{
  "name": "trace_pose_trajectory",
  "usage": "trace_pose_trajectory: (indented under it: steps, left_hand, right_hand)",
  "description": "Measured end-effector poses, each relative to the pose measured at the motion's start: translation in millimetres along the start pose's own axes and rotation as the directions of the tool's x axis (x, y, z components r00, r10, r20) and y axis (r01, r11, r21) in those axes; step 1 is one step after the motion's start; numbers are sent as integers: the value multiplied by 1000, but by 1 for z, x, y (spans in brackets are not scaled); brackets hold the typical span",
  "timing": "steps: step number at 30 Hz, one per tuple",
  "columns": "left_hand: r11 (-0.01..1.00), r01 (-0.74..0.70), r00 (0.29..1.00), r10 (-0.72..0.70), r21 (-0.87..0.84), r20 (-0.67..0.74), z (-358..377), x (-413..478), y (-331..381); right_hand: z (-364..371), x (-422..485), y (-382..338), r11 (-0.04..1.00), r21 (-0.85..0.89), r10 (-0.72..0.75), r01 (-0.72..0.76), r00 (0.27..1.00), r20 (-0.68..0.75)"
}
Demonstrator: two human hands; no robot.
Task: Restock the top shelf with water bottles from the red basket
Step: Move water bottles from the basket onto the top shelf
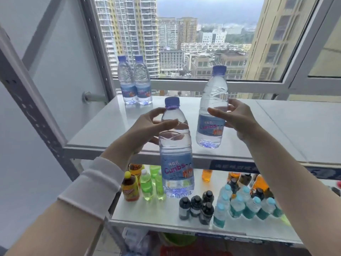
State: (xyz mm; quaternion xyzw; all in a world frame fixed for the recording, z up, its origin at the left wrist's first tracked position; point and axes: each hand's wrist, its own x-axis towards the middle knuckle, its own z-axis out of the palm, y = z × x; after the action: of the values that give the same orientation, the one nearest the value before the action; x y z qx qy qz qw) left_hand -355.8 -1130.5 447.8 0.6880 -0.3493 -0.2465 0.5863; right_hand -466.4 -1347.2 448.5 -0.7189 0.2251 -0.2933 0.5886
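Honestly, neither bottle's down yet
left hand [147, 126] fingers clamped on the near bottle [176, 157], base below the top shelf [110, 126] lip; could clip it going up; right hand [238, 117] grips the far bottle [212, 111] over the shelf.

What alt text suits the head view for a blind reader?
A person restocks a white top shelf with water: the left hand grips the left bottle below its cap, the right hand the right bottle at its middle. Two more bottles stand at the shelf's back left.
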Motion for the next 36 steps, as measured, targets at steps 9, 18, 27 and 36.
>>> trace_pose_trajectory:
  steps: [9, 18, 27, 36]
  left_hand:
    - [999, -39, 997, 40, -21, 65, -52, 81, -2]
    - [997, -67, 995, 69, -28, 78, -93, 155, -20]
    - [994, -108, 990, 109, -12, 89, -100, 211, -18]
    - [958, -256, 966, 259, 128, -5, -100, 252, -12]
  right_hand:
    - [21, 62, -1, 999, 32, 17, -13, 995, -103]
    - [48, 125, 16, 995, 94, 58, -40, 980, -189]
    - [55, 171, 35, 999, 37, 44, -37, 982, -182]
    - [56, 204, 50, 1000, 7, 27, -26, 982, -189]
